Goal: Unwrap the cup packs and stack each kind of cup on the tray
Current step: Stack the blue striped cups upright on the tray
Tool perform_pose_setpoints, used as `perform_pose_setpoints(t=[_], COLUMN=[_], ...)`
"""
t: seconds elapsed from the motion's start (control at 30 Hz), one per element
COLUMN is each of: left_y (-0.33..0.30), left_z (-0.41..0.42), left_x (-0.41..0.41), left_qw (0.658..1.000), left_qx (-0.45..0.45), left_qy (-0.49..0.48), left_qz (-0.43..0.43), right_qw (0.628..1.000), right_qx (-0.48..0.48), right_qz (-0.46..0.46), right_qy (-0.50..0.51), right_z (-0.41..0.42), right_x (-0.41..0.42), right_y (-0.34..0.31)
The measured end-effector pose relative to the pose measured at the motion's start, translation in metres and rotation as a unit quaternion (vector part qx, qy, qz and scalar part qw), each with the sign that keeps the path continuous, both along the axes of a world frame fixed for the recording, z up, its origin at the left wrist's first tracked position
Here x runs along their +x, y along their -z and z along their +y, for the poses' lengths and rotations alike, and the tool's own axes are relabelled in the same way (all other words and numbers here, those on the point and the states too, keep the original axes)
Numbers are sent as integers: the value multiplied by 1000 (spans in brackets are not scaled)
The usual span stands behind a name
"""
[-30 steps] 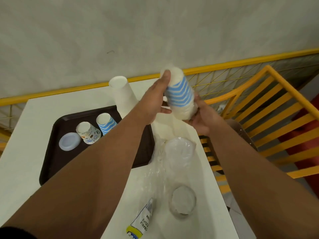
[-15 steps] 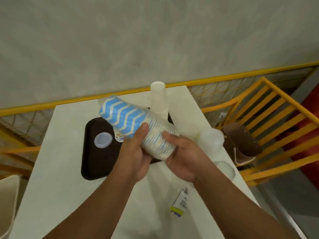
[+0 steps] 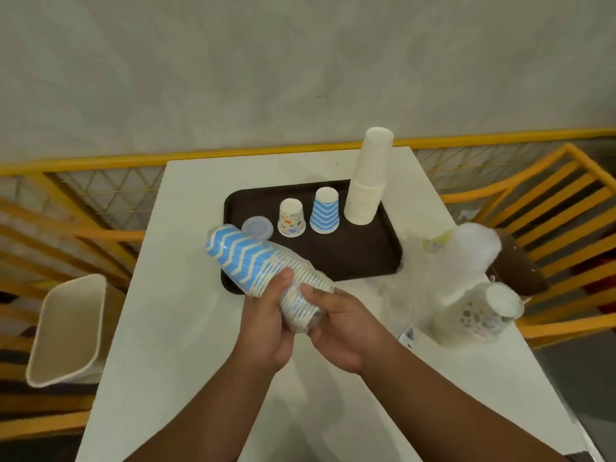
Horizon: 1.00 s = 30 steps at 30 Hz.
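A wrapped pack of blue zigzag cups (image 3: 253, 261) lies tilted over the front left corner of the dark brown tray (image 3: 363, 258). My left hand (image 3: 266, 321) grips its lower part from the left. My right hand (image 3: 343, 325) holds the pack's rim end from the right. On the tray stand a tall stack of plain white cups (image 3: 368, 181), a single blue zigzag cup (image 3: 324, 211), a small patterned cup (image 3: 291, 217) and a pale blue lid (image 3: 257, 227). A wrapped pack of patterned cups (image 3: 480, 315) lies on the table to the right.
Crumpled clear wrap (image 3: 463, 251) lies right of the tray on the white table (image 3: 186, 328). A beige bin (image 3: 66, 328) stands left of the table. Yellow railing (image 3: 546, 201) runs behind and to the right. A brown object (image 3: 516, 268) sits by the table's right edge.
The pack came down from upright in front of me to lying tilted over the tray's corner. Both hands slid to its lower rim end. My view has shifted left.
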<state>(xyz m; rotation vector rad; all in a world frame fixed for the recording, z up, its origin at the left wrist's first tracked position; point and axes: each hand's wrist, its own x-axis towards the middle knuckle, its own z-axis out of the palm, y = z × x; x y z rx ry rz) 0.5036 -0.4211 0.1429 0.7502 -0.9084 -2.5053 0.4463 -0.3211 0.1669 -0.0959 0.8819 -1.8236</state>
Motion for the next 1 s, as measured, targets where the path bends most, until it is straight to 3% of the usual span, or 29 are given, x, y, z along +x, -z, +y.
perform_pose_setpoints(t=[0.13,0.27,0.37,0.47,0.6,0.67,0.8,0.87,1.0], left_y=[-2,0,-2,-12,-13,-11,-9,-10,-12], left_z=[4,-6,-8,-8,-2,3,-9,-21,-23], left_x=[-5,1,5,3,-6,-12,-20,-23,-28], left_qw=[999,994,991,987,987,989,987,982,984], left_qx=[-1,29,72,110,137,137,123,129,122], left_qy=[-34,-82,-91,-107,-76,-60,-101,-135,-126], left_qz=[-29,-71,-63,-52,-27,-16,-9,-4,-9], right_qw=[998,984,969,965,959,938,922,891,834], right_qx=[26,3,63,191,211,246,278,297,228], right_qz=[-14,-45,-44,53,183,231,231,299,482], right_qy=[47,171,234,170,47,73,140,168,142], right_z=[17,53,70,64,30,12,19,34,26], right_x=[-8,-39,-51,-36,-17,-19,-22,-24,-33], right_y=[6,-3,-10,6,6,2,15,21,4])
